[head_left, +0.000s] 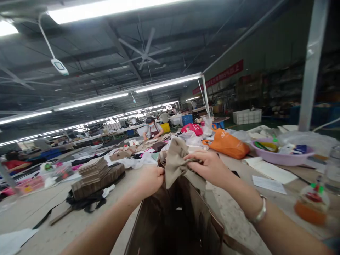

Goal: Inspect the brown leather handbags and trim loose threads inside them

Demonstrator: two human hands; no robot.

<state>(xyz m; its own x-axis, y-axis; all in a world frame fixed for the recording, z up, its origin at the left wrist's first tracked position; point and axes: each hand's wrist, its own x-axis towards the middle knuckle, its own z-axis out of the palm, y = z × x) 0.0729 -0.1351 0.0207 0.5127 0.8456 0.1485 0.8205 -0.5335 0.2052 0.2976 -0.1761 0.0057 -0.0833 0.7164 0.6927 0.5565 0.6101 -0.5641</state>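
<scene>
A dark brown bag (209,212) stands upright with its mouth toward me, its inside mostly in shadow. At its far end, my left hand (150,180) has its fingers closed on the bag's rim. My right hand (207,164) pinches a bunched piece of beige cloth (175,159) above the bag's far right edge. The cloth fans out to the left of my fingers and hangs down over the bag's opening. A metal bracelet (261,209) circles my right wrist.
Stacked brown pieces (98,173) lie on the table to the left. On the right are an orange bag (227,143), a purple basin (281,154), papers (269,184) and a jar with orange contents (312,205). A co-worker (153,129) works farther back. A metal post (312,71) rises at right.
</scene>
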